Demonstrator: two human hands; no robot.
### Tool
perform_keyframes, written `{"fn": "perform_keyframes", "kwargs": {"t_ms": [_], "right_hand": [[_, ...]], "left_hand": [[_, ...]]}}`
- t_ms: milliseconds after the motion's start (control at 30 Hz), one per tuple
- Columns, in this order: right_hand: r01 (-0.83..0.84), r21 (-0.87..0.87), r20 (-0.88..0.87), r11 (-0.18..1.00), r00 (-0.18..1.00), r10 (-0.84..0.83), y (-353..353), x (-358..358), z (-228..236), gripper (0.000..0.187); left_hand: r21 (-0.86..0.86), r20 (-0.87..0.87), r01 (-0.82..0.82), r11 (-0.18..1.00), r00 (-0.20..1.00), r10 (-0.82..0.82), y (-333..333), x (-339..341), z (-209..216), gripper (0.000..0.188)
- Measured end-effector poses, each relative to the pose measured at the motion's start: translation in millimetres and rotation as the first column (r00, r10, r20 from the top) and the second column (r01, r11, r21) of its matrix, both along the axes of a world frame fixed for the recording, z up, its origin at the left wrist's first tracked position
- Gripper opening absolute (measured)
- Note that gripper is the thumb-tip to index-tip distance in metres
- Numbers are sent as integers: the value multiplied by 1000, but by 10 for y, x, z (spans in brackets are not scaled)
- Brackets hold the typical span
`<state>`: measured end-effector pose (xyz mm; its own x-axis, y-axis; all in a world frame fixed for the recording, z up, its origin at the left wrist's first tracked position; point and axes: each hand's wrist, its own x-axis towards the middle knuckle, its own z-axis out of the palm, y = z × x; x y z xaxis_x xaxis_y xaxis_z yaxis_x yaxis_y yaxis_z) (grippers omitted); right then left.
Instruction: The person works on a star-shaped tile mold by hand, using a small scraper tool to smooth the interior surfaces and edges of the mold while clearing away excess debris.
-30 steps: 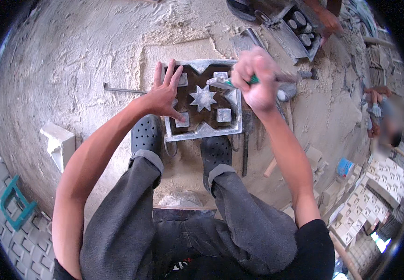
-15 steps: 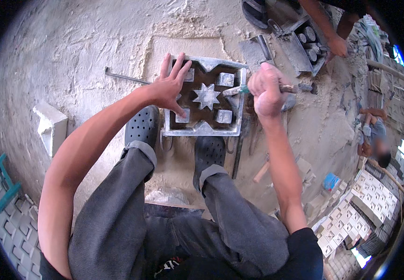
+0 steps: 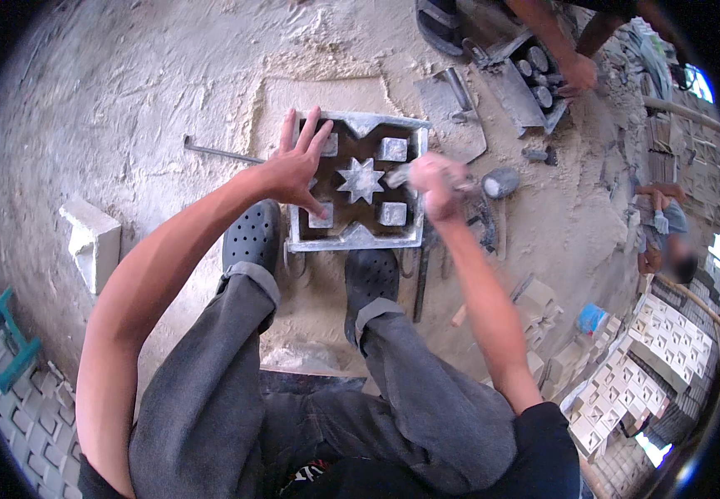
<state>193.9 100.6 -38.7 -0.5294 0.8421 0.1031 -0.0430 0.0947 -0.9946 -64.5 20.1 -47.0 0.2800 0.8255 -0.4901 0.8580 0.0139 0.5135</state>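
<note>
On the ground in front of my feet lies a square metal mould (image 3: 356,244) with a raised star (image 3: 361,180) in the middle and square blocks (image 3: 392,214) near its corners. My left hand (image 3: 300,166) rests spread over the mould's left side, fingertips toward the far rim and thumb by the near left block. My right hand (image 3: 436,185), smeared by motion, is closed round a paintbrush (image 3: 399,177). The brush's pale tip reaches over the right rim into the mould, close to the star. Most of the handle is hidden or blurred.
A flat trowel (image 3: 470,125) lies beyond the mould to the right, near a metal tray (image 3: 516,104) of cylinders and another person's hand (image 3: 578,71). A bent metal rod (image 3: 222,155) and a broken white block (image 3: 92,241) lie left. Patterned blocks (image 3: 626,391) are stacked at far right.
My right hand has moved left with the paintbrush, bringing its tip further over the mould. My left hand stays on the mould's left side. The view has shifted slightly.
</note>
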Motion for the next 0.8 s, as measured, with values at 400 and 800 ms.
{"fn": "perform_keyframes", "kwargs": {"t_ms": [400, 800], "right_hand": [[-22, -369, 29, 929, 999, 35, -108, 1, -142, 28], [369, -375, -215, 851, 858, -467, 17, -237, 719, 53]], "left_hand": [[-15, -4, 14, 1000, 1000, -14, 4, 14, 2, 151], [83, 5, 7, 997, 1000, -8, -59, -34, -160, 149]]}}
